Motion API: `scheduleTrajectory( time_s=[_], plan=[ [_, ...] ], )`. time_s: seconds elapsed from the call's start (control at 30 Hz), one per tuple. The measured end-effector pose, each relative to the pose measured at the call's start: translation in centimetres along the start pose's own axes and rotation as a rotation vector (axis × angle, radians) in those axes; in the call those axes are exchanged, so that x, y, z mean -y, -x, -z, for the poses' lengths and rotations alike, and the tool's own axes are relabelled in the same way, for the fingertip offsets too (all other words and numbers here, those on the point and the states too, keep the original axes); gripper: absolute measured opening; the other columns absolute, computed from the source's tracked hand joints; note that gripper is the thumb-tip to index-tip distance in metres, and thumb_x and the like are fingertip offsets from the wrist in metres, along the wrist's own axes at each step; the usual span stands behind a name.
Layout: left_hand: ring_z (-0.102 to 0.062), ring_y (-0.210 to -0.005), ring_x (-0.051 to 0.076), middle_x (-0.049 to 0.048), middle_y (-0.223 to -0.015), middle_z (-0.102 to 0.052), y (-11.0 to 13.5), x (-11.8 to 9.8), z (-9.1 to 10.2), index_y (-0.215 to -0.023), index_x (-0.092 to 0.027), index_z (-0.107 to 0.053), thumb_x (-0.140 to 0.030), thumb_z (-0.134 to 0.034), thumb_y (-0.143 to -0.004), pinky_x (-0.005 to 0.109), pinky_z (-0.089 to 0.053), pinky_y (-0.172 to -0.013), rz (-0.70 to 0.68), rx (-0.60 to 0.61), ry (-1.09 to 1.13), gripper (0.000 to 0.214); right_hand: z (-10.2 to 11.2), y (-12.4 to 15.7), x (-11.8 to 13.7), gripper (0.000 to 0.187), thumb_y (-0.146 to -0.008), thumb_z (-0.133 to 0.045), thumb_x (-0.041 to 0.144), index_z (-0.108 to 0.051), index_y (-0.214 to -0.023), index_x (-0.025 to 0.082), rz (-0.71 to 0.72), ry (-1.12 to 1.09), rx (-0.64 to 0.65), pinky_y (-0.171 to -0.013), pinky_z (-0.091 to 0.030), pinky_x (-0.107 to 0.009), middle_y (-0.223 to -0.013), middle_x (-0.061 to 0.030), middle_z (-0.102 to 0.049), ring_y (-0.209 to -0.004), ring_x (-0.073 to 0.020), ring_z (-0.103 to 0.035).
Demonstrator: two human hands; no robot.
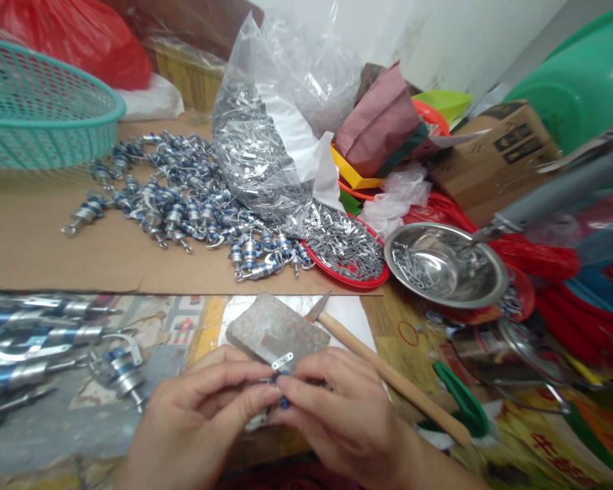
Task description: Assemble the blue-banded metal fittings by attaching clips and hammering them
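My left hand [204, 415] and my right hand [332, 408] meet at the bottom centre, fingertips pinched together on a small blue and silver metal part [280, 393]. A little flat metal strip with holes [283, 361] sticks up from between the fingertips. Just beyond the fingers lies a grey stone block [276, 330], with a wooden-handled hammer [388, 374] lying beside it to the right. A heap of finished blue and silver clasps [184, 197] is spread on the cardboard [41, 238] further back.
A clear bag of metal pieces [265, 150] stands at centre back over a red plate [347, 252] of strips. A steel bowl [444, 262] sits to the right, green scissors [462, 401] nearer, a teal basket [35, 109] far left, more clasps [45, 347] near left.
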State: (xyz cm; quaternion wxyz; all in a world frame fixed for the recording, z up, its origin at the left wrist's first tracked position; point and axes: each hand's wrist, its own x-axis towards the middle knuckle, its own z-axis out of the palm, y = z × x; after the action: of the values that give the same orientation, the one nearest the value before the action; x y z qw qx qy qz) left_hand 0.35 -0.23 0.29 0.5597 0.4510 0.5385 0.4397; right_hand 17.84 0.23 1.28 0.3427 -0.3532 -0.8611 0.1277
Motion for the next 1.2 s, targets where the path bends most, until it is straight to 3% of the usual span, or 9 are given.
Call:
scheduleTrajectory(
  time_s=[0.17, 0.33, 0.4, 0.63, 0.83, 0.9, 1.0, 1.07, 1.2],
  plan=[
    [-0.065, -0.07, 0.016, -0.0007, -0.069, -0.07, 0.0, 0.9, 0.7, -0.058, -0.027, -0.073, -0.024, -0.073, -0.061, 0.018, -0.052, -0.067, -0.071, -0.051, -0.056, 0.004, 0.7, -1.6, -0.3, 0.016, -0.086, -0.055, 0.018, -0.065, -0.098, 0.014, -0.119, -0.034, 0.097, -0.072, -0.047, -0.027, -0.089, -0.0084, -0.064, -0.082, -0.0168, -0.059],
    [-0.066, -0.079, 0.016, -0.0012, -0.08, -0.07, 0.1, 1.1, 1.4, -0.056, -0.029, -0.071, -0.024, -0.073, -0.061, 0.017, -0.051, -0.073, -0.137, -0.024, -0.109, 0.007, 1.1, -3.1, 0.1, 0.011, -0.086, -0.051, 0.012, -0.062, -0.086, 0.013, -0.234, 0.154, 0.351, -0.066, -0.045, -0.027, -0.085, -0.0076, -0.059, -0.078, -0.0172, -0.055],
    [-0.065, -0.078, 0.015, -0.002, -0.079, -0.071, 0.3, 1.0, 1.3, -0.056, -0.03, -0.071, -0.023, -0.072, -0.062, 0.017, -0.049, -0.074, -0.17, -0.059, -0.14, 0.009, 1.1, -3.2, 0.3, 0.012, -0.087, -0.048, 0.01, -0.06, -0.085, 0.012, -0.214, 0.195, 0.382, -0.066, -0.045, -0.028, -0.085, -0.0084, -0.059, -0.078, -0.0179, -0.054],
    [-0.064, -0.071, 0.016, -0.0057, -0.071, -0.073, 0.9, 0.7, 0.3, -0.054, -0.034, -0.071, -0.026, -0.074, -0.058, 0.021, -0.048, -0.076, -0.23, -0.201, -0.169, 0.01, 0.4, -1.8, 0.6, 0.019, -0.083, -0.045, 0.002, -0.061, -0.083, 0.012, -0.048, -0.09, 0.069, -0.066, -0.047, -0.025, -0.078, -0.0081, -0.062, -0.074, -0.0153, -0.057],
    [-0.065, -0.069, 0.015, -0.0073, -0.07, -0.073, 0.9, 0.8, 0.4, -0.055, -0.033, -0.069, -0.026, -0.074, -0.059, 0.019, -0.05, -0.073, -0.22, -0.25, -0.163, 0.01, 0.1, -1.3, 0.7, 0.025, -0.082, -0.041, 0.001, -0.063, -0.085, 0.013, 0.032, -0.158, 0.022, -0.065, -0.052, -0.024, -0.079, -0.0084, -0.066, -0.074, -0.0141, -0.061],
    [-0.066, -0.071, 0.016, -0.0062, -0.073, -0.074, 0.7, 0.9, 0.8, -0.062, -0.034, -0.071, -0.027, -0.075, -0.06, 0.02, -0.051, -0.075, -0.238, -0.223, -0.223, 0.007, 0.2, -1.4, 0.6, 0.026, -0.081, -0.041, 0.0, -0.062, -0.086, 0.014, 0.052, -0.171, 0.011, -0.066, -0.052, -0.023, -0.079, -0.008, -0.066, -0.075, -0.0136, -0.061],
    [-0.068, -0.077, 0.017, -0.0039, -0.081, -0.074, 0.5, 0.9, 1.3, -0.073, -0.035, -0.075, -0.029, -0.072, -0.064, 0.019, -0.051, -0.076, -0.316, -0.069, -0.337, 0.012, 0.2, -1.4, 0.8, 0.024, -0.082, -0.042, 0.0, -0.061, -0.086, 0.015, 0.049, -0.221, -0.033, -0.069, -0.052, -0.023, -0.077, -0.0068, -0.066, -0.074, -0.0128, -0.062],
    [-0.068, -0.078, 0.016, -0.003, -0.084, -0.072, 0.4, 0.8, 1.4, -0.07, -0.035, -0.076, -0.029, -0.068, -0.068, 0.017, -0.051, -0.072, -0.306, 0.008, -0.314, 0.01, 0.1, -1.2, 1.1, 0.01, -0.082, -0.054, 0.009, -0.059, -0.089, 0.014, -0.04, -0.237, -0.096, -0.07, -0.052, -0.025, -0.079, -0.007, -0.065, -0.076, -0.0144, -0.061],
    [-0.066, -0.087, 0.016, -0.0031, -0.086, -0.069, 0.2, 0.3, 1.2, -0.061, -0.033, -0.074, -0.031, -0.067, -0.068, 0.016, -0.05, -0.078, -0.162, -0.039, -0.158, 0.009, -0.2, -0.6, 1.7, 0.02, -0.075, -0.069, 0.021, -0.059, -0.092, 0.014, -0.125, -0.175, -0.122, -0.067, -0.052, -0.024, -0.084, -0.0078, -0.062, -0.076, -0.0155, -0.06]
  ],
)
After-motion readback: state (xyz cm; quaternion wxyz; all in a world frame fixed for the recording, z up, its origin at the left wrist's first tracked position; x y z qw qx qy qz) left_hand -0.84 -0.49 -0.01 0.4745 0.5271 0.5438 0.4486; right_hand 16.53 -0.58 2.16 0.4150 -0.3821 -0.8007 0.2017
